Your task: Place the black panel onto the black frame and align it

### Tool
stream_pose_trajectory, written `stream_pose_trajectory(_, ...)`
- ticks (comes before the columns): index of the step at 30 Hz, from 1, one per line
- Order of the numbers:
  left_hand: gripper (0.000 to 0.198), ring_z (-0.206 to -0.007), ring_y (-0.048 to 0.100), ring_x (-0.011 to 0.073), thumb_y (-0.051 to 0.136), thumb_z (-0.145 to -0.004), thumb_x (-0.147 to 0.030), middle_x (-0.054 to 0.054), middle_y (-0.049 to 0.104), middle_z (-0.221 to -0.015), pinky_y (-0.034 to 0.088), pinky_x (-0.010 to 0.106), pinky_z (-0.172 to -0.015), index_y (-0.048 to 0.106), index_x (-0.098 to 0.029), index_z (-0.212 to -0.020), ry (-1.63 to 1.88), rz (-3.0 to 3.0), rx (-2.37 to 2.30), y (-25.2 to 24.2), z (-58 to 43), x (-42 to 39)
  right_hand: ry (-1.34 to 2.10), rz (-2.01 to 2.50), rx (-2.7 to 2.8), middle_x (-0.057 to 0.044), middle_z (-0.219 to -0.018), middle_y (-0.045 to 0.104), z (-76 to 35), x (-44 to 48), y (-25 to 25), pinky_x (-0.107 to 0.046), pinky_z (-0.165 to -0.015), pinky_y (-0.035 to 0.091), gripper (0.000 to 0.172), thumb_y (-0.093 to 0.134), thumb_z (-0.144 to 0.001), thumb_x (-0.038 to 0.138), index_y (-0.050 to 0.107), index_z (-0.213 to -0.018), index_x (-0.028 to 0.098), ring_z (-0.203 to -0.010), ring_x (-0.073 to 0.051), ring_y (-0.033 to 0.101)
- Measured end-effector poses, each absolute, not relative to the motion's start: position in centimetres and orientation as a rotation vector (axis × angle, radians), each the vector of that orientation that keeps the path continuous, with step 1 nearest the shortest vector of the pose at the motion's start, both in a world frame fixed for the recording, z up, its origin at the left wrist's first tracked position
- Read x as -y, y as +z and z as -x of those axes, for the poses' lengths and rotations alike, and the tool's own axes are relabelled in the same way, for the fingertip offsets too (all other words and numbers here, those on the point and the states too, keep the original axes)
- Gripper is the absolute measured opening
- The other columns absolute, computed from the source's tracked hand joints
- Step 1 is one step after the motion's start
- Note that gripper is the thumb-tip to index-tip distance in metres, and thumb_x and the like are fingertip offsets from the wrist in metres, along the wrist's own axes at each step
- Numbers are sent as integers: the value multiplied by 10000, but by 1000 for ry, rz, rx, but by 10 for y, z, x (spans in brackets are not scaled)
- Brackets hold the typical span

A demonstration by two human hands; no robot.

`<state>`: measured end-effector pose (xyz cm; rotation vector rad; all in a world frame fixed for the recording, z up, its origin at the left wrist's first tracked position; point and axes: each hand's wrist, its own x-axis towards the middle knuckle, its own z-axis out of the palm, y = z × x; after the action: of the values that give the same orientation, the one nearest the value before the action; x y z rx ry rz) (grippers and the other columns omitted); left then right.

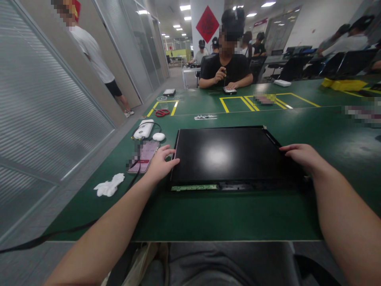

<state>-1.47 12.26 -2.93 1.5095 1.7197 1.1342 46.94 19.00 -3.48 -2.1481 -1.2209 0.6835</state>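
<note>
A black LCD panel (226, 155) lies flat in a dark frame in front of me, its face up and shiny with a reflected light. Along its near edge runs a green circuit board strip (195, 188). My left hand (162, 162) grips the panel's left edge, thumb and fingertips on the rim. At the right edge, my right hand (303, 157) holds on with thumb and forefinger, its other fingers hidden under the hand. Left of the panel are a phone (145, 155), a white earbud case (158, 137) and a white power bank (144, 129) with a black cable.
Crumpled white tissue (109, 185) lies on the green table (238, 216) by my left forearm. Beyond the panel are small white strips (205, 117) and red-handled scissors (162, 113). Across the table, a person in black (228, 65) works with a screwdriver on a small device.
</note>
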Motion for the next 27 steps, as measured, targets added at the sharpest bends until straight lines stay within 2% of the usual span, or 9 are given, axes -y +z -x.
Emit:
stream_pose_trajectory(8,253,-1362,464,407,790,-632,-259,164,557,-1370,265,508,-1211,760,-180,-870,1008,-1714,-1805,-28,13,-120,703,2143,1221,-65,-936,741,-474,-192,-38,-296,-796,482,307,590,-653,104,773,-883,195,-853,-196,638)
stream_pose_trajectory(13,303,-1364,475,378,753,-676,-305,162,539,-1399,285,494,-1211,750,-165,-944,927,-1799,-1827,-33,14,-121,701,2115,1221,-59,-922,741,-478,-195,-41,-311,-829,484,276,607,-627,117,767,-834,204,-869,-202,633)
stream_pose_trajectory(17,371,-1364,489,348,678,-747,-339,171,512,-1436,328,493,-1196,734,-136,-1052,753,-1965,-1898,-35,16,-122,738,2112,1186,-62,-877,739,-476,-194,-39,-320,-800,500,323,595,-579,95,763,-832,205,-846,-211,638)
stream_pose_trajectory(22,382,-1330,531,330,639,-778,-368,151,548,-1408,379,483,-1173,734,-150,-1077,689,-2060,-1912,-37,17,-124,712,2096,1227,-61,-918,744,-475,-192,-35,-329,-884,482,330,588,-563,81,764,-812,207,-904,-212,631)
stream_pose_trajectory(27,397,-1322,540,324,627,-788,-361,165,551,-1406,385,471,-1172,735,-131,-1092,669,-2069,-1906,-38,18,-125,738,2099,1225,-71,-924,742,-474,-191,-35,-318,-861,483,348,578,-586,64,768,-846,196,-894,-210,631)
